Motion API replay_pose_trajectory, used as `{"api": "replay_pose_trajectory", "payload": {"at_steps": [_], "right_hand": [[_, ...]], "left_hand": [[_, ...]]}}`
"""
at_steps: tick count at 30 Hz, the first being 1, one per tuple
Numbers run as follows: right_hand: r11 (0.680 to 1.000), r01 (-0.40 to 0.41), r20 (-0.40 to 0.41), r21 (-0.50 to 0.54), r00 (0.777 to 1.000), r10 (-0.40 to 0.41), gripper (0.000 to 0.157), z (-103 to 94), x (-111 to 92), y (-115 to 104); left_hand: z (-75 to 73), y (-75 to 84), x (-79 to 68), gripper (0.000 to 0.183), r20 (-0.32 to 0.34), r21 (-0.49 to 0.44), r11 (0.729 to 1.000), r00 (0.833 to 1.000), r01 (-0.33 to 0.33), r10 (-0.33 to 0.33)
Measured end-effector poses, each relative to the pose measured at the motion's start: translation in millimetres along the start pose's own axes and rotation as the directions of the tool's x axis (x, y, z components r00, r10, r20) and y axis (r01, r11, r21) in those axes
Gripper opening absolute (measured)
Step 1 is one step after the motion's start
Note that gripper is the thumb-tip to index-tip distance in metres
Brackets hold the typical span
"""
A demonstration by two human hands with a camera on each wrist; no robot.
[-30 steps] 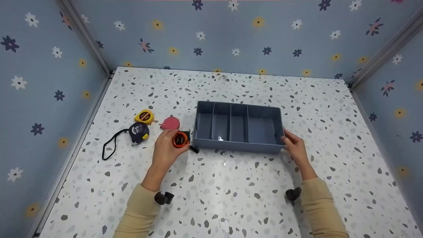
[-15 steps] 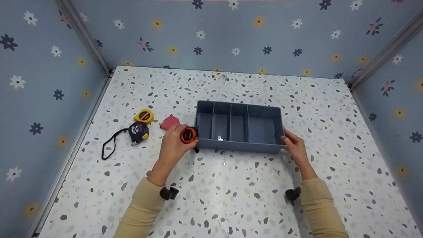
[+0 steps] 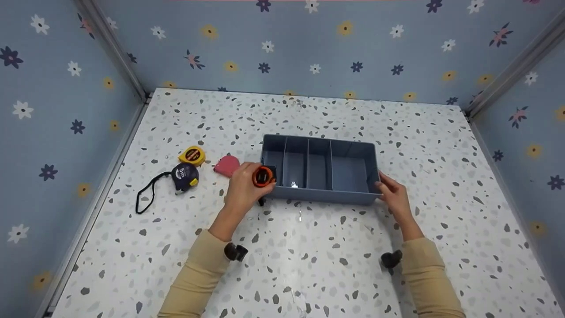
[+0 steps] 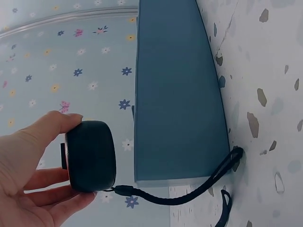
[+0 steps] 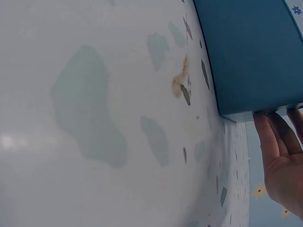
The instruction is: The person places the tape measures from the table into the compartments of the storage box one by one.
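My left hand [image 3: 242, 187] grips a black tape measure [image 3: 263, 176] with an orange ring, holding it over the left end compartment of a blue-grey divided box [image 3: 318, 195]. In the left wrist view, thumb and fingers clasp the edges of the tape measure [image 4: 92, 156], and its black wrist strap [image 4: 170, 200] dangles past the box's outer wall [image 4: 177, 104]. At the opposite end, my right hand [image 3: 395, 196] holds the box's right wall by the rim. Fingers [image 5: 267, 142] press against that end in the right wrist view.
Left of the box lie a pink tape measure [image 3: 227, 166], a yellow one [image 3: 193, 156] and a dark 5 m tape measure [image 3: 184, 176] with a looped strap [image 3: 147, 194]. Flower-patterned panels [image 3: 309, 48] enclose the speckled white table [image 3: 309, 265] at the back and sides.
My left hand has carried the black and orange tape measure rightward and slightly away from me, from beside the box to over its left compartment. My right hand and the box stay put.
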State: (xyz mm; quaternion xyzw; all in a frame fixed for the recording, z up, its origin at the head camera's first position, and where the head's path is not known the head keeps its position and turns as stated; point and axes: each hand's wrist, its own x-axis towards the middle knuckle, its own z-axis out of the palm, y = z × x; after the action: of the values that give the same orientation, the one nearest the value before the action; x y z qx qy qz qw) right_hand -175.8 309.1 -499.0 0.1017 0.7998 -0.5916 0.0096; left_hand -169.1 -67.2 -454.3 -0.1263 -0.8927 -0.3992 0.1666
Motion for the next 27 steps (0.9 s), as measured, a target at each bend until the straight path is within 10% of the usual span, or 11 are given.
{"api": "replay_pose_trajectory", "payload": {"at_steps": [27], "right_hand": [[1.0, 0.007, -0.001, 0.023, 1.0, -0.007, 0.044, -3.5, 13, 22]], "left_hand": [[28.1, -7.7, 20.8, 0.046, 0.072, 0.078, 0.995, 0.995, 0.062, -0.068]]}}
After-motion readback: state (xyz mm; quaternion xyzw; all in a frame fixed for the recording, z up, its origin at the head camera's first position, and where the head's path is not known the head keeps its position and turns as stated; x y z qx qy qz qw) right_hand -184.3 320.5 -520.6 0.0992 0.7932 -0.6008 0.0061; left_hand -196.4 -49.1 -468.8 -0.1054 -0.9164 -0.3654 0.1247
